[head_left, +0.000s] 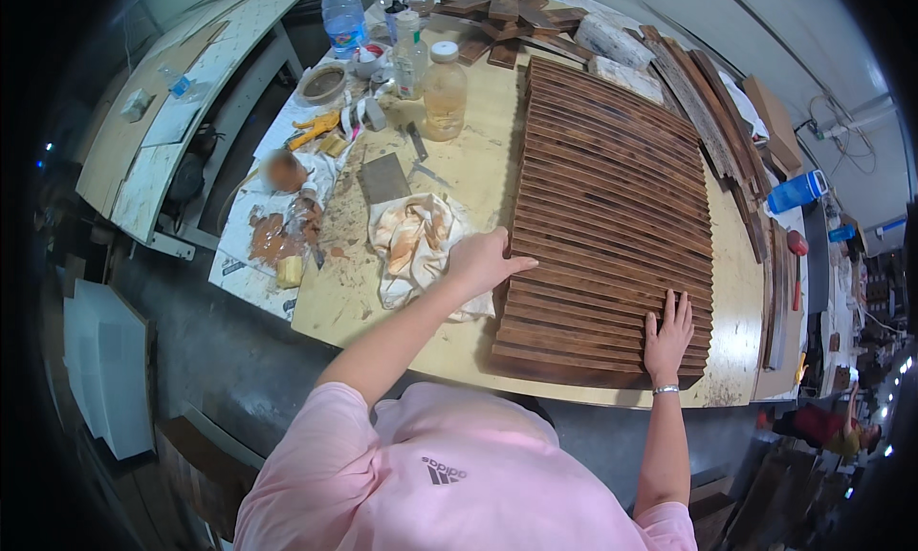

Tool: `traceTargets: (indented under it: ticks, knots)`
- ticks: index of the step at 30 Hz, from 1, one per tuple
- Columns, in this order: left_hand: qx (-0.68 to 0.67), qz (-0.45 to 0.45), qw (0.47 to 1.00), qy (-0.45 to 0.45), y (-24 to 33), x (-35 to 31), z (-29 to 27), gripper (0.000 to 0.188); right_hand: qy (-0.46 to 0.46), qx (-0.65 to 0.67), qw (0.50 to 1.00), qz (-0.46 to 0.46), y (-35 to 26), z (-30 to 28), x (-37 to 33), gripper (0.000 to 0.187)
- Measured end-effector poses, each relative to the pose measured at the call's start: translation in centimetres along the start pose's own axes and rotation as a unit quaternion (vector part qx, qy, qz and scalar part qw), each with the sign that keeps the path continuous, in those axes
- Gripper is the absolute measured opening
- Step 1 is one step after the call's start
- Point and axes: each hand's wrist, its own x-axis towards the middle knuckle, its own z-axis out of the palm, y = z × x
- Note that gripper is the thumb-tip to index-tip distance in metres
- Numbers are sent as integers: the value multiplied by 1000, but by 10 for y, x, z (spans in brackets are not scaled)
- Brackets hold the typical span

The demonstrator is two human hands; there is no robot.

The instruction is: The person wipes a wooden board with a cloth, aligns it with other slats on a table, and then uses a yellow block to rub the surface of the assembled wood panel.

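Note:
A big dark-brown wooden piece with ridged, slat-like rows (612,207) lies on the table in front of me. My left hand (481,261) is at its left edge, the thumb stretched over the top and apart from the index finger; the other fingers are mostly hidden. My right hand (670,339) lies flat on the near right part of the ridges, fingers spread. Just left of my left hand sits a crumpled white cloth with brown stains (418,243), partly behind my forearm. A flat grey-brown rectangular piece (384,178) lies beyond the cloth.
Jars and bottles, including a white-capped jar (445,92), stand at the back left. Yellow-orange gloves (314,129) and a bowl (323,85) lie nearby. Loose dark wood pieces (504,21) are piled at the back. Long boards (712,121) line the right side, near a blue bottle (796,192).

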Motion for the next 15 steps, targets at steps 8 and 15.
traceTargets:
  ticks: [8, 15]
  knots:
    - [-307, 17, 950, -54, -36, 17, 25, 32, 15, 3, 1000, -7, 1, 0, -2, 63]
    - [-325, 46, 943, -47, -39, 10, 26, 16, 15, -1, 1000, -9, -1, 0, 1, 63]
